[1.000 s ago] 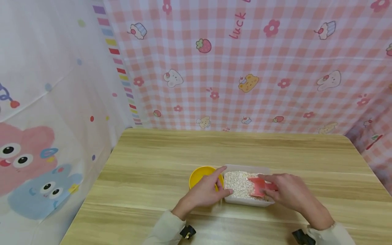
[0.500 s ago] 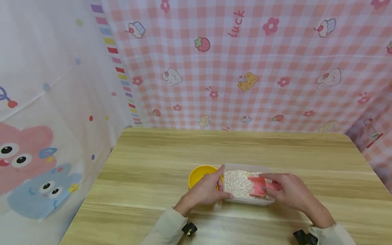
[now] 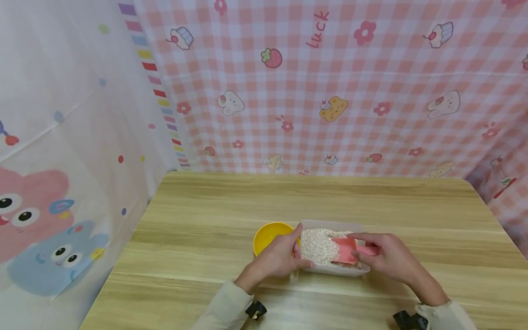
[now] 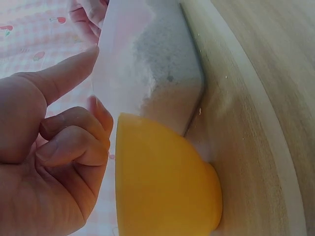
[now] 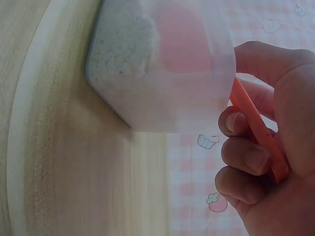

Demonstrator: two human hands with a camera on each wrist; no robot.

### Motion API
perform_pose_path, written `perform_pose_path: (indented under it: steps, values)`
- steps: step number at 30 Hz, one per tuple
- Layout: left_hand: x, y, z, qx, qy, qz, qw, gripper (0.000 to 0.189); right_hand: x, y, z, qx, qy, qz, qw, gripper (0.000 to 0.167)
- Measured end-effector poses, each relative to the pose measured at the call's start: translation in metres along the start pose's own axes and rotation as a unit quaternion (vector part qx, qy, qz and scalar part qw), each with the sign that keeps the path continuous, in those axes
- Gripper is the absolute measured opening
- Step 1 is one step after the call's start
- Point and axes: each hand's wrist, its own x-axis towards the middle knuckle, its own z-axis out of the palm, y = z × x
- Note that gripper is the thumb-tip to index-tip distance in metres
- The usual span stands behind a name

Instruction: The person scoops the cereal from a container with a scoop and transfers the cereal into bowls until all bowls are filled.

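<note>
A translucent plastic tub (image 3: 336,271) holds pale flakes like rolled oats (image 3: 317,245). In the head view my left hand (image 3: 275,256) holds the tub's left end, thumb at the near rim and index finger toward the far one; its other fingers are curled in the left wrist view. With my right hand (image 3: 385,254) I grip the handle of a pink scoop (image 3: 345,250), whose blade lies in the flakes at the tub's right side. The right wrist view shows fingers wrapped round the scoop handle (image 5: 258,130). A yellow bowl (image 3: 266,236) stands left of the tub, partly behind my left hand.
The wooden table (image 3: 214,201) extends around the bowl and tub. A pink checked cloth (image 3: 288,91) hangs along its back edge, and a white patterned cloth (image 3: 82,137) hangs on the left. A few flakes lie beside the tub in the left wrist view.
The left thumb and index finger have come onto the tub's end. The scoop has slid slightly left within the flakes. Bowl and tub stay about where they were.
</note>
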Motion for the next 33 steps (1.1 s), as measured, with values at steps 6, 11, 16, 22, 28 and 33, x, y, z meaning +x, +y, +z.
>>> perform_pose_path:
  steps: [6,11,16,22,28,33]
  values:
    - [-0.002,0.001,0.001,-0.001,0.006,0.002,1.0000,0.102,0.001,-0.003,0.001,-0.018,0.001,-0.012,0.9998,0.039]
    - [-0.002,-0.001,0.002,0.001,0.009,0.014,0.9999,0.101,0.000,-0.009,0.000,-0.043,0.012,-0.034,0.9984,0.040]
    - [-0.001,-0.001,0.002,0.003,0.012,0.019,0.9997,0.101,0.002,-0.014,0.004,-0.039,0.017,-0.046,0.9980,0.038]
    - [-0.001,0.001,0.001,0.000,0.013,0.008,0.9999,0.101,0.005,-0.016,0.009,-0.020,0.019,-0.050,0.9983,0.036]
    - [-0.003,0.002,0.002,-0.009,0.009,-0.003,0.9999,0.101,0.002,-0.013,0.008,0.013,0.014,-0.030,0.9994,0.038]
    - [-0.003,0.001,0.002,-0.013,0.012,-0.002,0.9998,0.101,0.000,-0.011,0.006,0.052,0.008,-0.010,0.9986,0.038]
